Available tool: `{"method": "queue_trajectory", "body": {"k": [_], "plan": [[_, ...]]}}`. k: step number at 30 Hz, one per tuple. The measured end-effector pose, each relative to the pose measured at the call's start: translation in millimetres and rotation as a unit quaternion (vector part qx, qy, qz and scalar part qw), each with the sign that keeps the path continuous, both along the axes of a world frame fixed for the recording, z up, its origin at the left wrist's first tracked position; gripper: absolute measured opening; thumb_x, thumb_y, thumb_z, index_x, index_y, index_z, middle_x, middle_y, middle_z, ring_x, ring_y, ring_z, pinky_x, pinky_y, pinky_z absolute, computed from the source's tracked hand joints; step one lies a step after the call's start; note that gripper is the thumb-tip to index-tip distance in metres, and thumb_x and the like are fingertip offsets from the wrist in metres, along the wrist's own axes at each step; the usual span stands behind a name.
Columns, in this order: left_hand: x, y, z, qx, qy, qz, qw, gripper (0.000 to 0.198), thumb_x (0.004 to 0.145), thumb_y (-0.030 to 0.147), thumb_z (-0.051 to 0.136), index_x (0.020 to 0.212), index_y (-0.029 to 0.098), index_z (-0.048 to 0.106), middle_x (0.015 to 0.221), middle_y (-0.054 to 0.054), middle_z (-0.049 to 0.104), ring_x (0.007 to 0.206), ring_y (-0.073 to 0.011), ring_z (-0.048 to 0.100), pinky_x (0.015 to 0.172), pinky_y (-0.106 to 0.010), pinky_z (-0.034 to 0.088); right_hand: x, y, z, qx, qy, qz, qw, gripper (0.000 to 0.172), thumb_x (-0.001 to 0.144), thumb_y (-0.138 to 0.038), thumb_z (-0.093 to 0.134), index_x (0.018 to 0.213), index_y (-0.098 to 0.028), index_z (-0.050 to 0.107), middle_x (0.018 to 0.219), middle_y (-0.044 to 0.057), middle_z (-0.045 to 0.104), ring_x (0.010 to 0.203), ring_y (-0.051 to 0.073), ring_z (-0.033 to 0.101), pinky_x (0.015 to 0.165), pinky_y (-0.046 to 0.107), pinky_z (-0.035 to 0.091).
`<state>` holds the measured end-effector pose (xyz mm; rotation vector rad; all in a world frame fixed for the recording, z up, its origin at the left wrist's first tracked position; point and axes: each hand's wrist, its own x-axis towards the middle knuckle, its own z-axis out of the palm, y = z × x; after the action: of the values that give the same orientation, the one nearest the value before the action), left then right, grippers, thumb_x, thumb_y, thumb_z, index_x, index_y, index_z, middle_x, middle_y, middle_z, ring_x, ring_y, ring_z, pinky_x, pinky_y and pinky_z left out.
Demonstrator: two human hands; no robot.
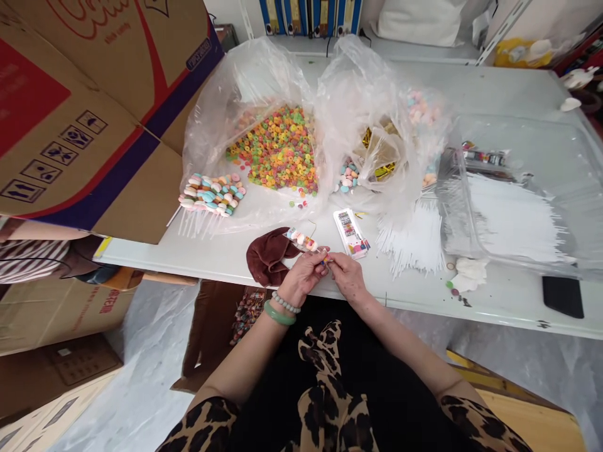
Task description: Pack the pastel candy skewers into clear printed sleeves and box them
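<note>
Pinching a candy stick between them, the left hand and the right hand hover just over the front edge of a white table. Seen from the head-worn camera, both hands are closed in a firm, fingertip grasp, though the exact hold at the stick's small coloured tip is hard to make out. A brown cloth lies just beside the left hand, and a stack of printed cards sits near the right. Beyond them, a clear plastic bag holds a heap of multicoloured candy rings, with a row of pastel candy sticks beside it. Loose white sticks fan out from a clear plastic tray. From where I stand, a slackened pinch could let rings slide off the thin stick, and a knock to the sagging bag could scatter candy toward the table edge. A cardboard box overhead shows handling symbols and red script, only partly legible. The cards' colourful print is too small to read.
</note>
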<state>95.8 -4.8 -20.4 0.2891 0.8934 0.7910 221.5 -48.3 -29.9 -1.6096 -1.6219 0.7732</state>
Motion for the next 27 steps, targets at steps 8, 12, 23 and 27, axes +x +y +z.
{"method": "queue_trajectory", "body": {"k": [8,12,23,27], "plan": [[-6.8,-1.0,3.6,-0.058,0.033,0.106,0.992,0.019,0.070,0.025,0.078,0.068,0.010,0.066,0.065,-0.002,0.060,0.060,-0.0090,0.054,0.059,-0.022,0.044,-13.5,-14.1,7.7,0.150,-0.196,0.055,0.968,0.027,0.097,-0.021,0.038,0.088,-0.019,0.063,0.075,0.005,0.062,0.070,0.015,0.055,0.067,0.024,0.041],[-4.7,-3.3,7.4,0.000,0.027,0.134,0.991,0.019,0.067,0.023,0.078,0.078,0.009,0.070,0.076,-0.004,0.064,0.070,-0.0109,0.058,0.068,-0.023,0.045,-19.3,-9.1,20.6,0.070,-0.104,-0.004,0.992,0.029,0.093,-0.038,0.051,0.114,-0.020,0.058,0.100,0.007,0.067,0.079,0.017,0.060,0.071,0.027,0.044],[-25.4,-15.8,16.2,0.042,0.014,0.090,0.995,0.027,0.069,0.035,0.078,0.085,0.015,0.071,0.090,-0.006,0.067,0.079,-0.0154,0.062,0.074,-0.028,0.048,-32.3,9.0,1.9,-0.326,0.496,0.079,0.801,0.028,0.079,-0.045,0.062,0.071,-0.020,0.051,0.044,-0.011,0.032,0.038,0.006,0.022,0.041,0.020,0.020],[-40.3,-21.6,18.9,0.051,-0.062,0.038,0.996,0.019,0.070,0.030,0.077,0.077,0.014,0.070,0.120,-0.012,0.065,0.114,-0.0261,0.058,0.093,-0.033,0.045,-34.6,2.7,3.0,-0.426,0.502,0.229,0.717,0.033,0.087,-0.044,0.046,0.064,-0.023,0.037,0.041,-0.012,0.019,0.034,0.007,0.012,0.038,0.021,0.018]]}}
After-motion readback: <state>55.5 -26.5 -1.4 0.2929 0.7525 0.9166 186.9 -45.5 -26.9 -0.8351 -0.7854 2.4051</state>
